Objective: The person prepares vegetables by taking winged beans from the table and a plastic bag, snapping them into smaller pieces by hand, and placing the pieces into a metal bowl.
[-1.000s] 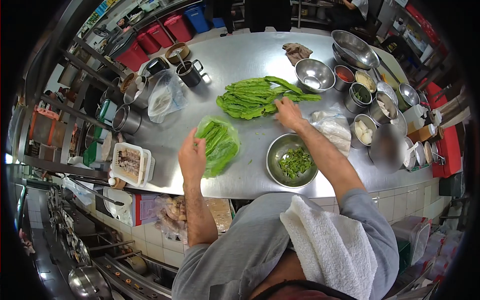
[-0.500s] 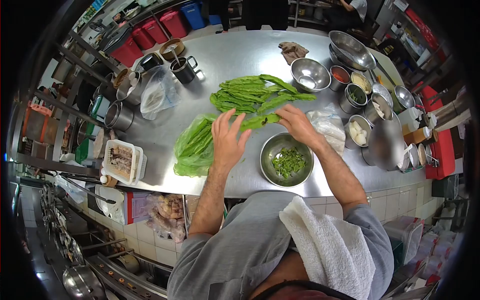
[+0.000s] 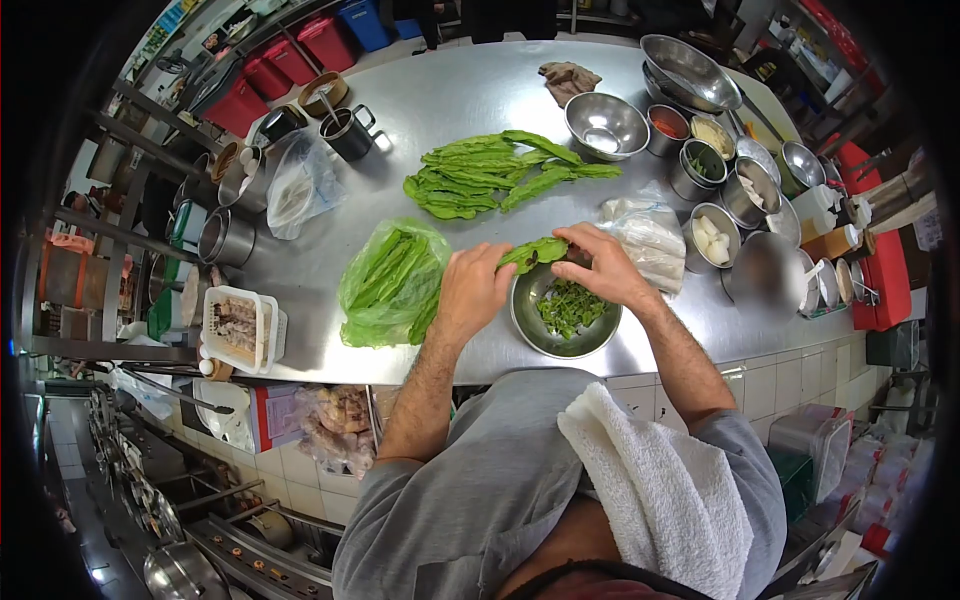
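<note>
Between my two hands a green winged bean pod (image 3: pixel 533 254) with dark spots is held over the far rim of a steel bowl (image 3: pixel 566 345). My left hand (image 3: pixel 475 292) pinches its left end, and my right hand (image 3: pixel 605 266) grips the right end. Small green pieces (image 3: pixel 570 308) lie inside the bowl. Beyond my hands is a pile of long green pods (image 3: pixel 470 172) on the steel table. A green plastic bag (image 3: pixel 393 285) with more pods lies to the left of my left hand.
An empty steel bowl (image 3: pixel 607 127), a brown cloth (image 3: pixel 569 82) and a wrapped white bundle (image 3: pixel 645 243) are farther right, beside several ingredient containers. At left are a dark mug (image 3: pixel 348 134), a clear plastic bag (image 3: pixel 300 186) and a white basket (image 3: pixel 241 328).
My right hand has taken a pod from the pile and brought it toward the bowl. My left hand has left the green bag and now holds the pod's other end.
</note>
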The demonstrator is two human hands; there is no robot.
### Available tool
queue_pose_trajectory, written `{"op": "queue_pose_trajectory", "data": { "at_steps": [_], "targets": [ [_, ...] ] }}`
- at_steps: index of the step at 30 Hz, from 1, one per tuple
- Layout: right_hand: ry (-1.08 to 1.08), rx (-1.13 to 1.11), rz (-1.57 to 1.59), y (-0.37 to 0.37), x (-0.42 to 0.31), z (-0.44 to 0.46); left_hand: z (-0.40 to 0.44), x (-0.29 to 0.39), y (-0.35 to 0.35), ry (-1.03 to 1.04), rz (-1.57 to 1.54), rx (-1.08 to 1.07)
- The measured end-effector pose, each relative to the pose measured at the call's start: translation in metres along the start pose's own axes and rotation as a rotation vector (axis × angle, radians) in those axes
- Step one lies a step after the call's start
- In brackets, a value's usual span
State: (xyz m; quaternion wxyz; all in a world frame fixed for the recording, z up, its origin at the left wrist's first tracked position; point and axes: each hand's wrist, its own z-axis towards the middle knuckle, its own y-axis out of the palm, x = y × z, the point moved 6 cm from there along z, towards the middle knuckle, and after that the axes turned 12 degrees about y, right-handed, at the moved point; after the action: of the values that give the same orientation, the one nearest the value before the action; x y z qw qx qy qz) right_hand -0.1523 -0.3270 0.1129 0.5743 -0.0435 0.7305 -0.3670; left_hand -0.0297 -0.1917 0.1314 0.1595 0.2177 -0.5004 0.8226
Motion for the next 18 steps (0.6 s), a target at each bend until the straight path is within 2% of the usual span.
{"op": "queue_pose_trajectory", "data": {
  "at_steps": [2,3,5,9,18],
  "targets": [
    [-0.174,0.378,0.065,-0.012,-0.015,-0.007,-0.001,0.001,-0.001,-0.007,-0.008,0.026],
    [-0.176,0.376,0.063,-0.009,-0.016,-0.007,-0.002,0.001,-0.002,-0.01,0.011,0.052],
    [-0.222,0.526,-0.131,-0.008,-0.021,-0.012,-0.003,0.001,0.0,-0.014,0.03,0.079],
    [-0.267,0.539,-0.319,0.015,-0.037,-0.013,-0.003,0.006,0.002,0.012,0.019,0.146],
    [-0.33,0.625,-0.402,0.026,-0.049,-0.013,-0.006,0.015,0.002,0.031,-0.019,0.202]
  ]
}}
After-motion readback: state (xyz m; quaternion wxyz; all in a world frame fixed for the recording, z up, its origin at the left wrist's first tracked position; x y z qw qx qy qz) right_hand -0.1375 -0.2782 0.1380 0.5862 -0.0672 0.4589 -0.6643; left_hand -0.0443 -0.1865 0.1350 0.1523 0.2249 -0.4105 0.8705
